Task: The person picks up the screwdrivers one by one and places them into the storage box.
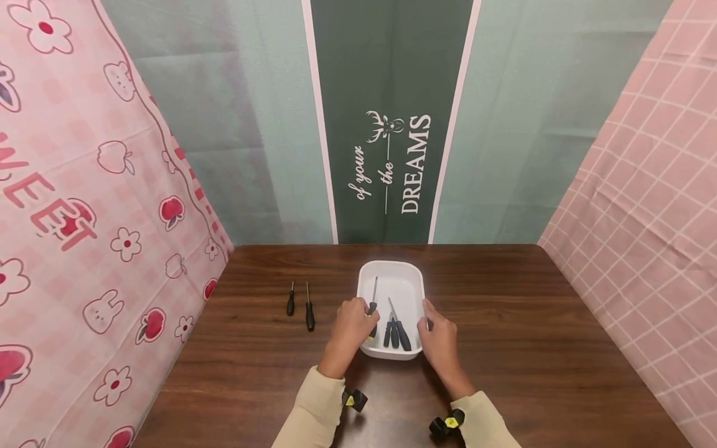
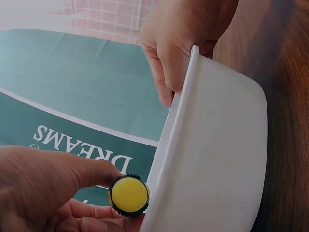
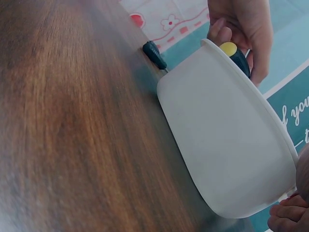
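My left hand (image 1: pixel 353 320) pinches a screwdriver (image 1: pixel 373 306) by its black handle, close over the left rim of a white plastic tray (image 1: pixel 392 355). Its shaft points away from me, and the yellow handle end (image 2: pixel 129 194) faces the left wrist camera. On the opposite side, my right hand (image 1: pixel 440 336) grips the tray's right rim, thumb and fingers on either side of the wall. Several black-handled screwdrivers (image 1: pixel 402 337) lie together inside the tray, handles toward me. The tray's outer wall (image 3: pixel 222 130) hides its contents in the right wrist view.
Left of the tray, a short screwdriver (image 1: pixel 290 303) and a longer screwdriver (image 1: pixel 310 316) lie on the brown wooden table (image 1: pixel 504 323). Green cloth (image 1: pixel 252 124) hangs behind the table, with pink patterned cloth (image 1: pixel 129 205) at the left and pink checked cloth (image 1: pixel 644 218) at the right.
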